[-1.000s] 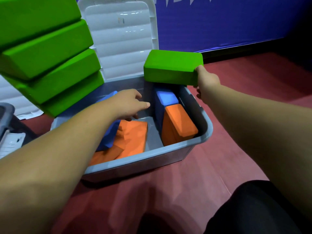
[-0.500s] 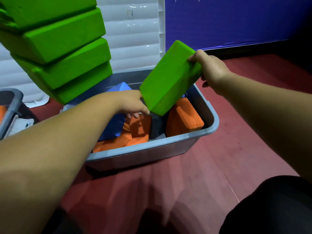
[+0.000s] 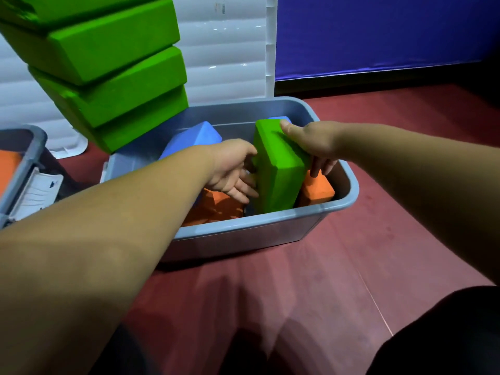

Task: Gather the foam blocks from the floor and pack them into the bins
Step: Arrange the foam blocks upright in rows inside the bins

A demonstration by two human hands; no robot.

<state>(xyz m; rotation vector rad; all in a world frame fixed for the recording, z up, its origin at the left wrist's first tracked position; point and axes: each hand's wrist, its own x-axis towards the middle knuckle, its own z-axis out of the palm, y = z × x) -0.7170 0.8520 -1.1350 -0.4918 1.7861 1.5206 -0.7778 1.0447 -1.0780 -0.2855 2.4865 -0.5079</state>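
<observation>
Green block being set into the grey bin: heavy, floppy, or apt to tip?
Probably light: the right hand alone grips the green block by its top. Likely stiff: flat faces, no sag. Standing on edge in the bin, it may tip; the left hand seems to brace it.

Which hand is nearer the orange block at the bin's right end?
Right. The right hand grips the green block, its fingers just above the orange block. The left hand lies on the green block's other side, farther off.
</observation>
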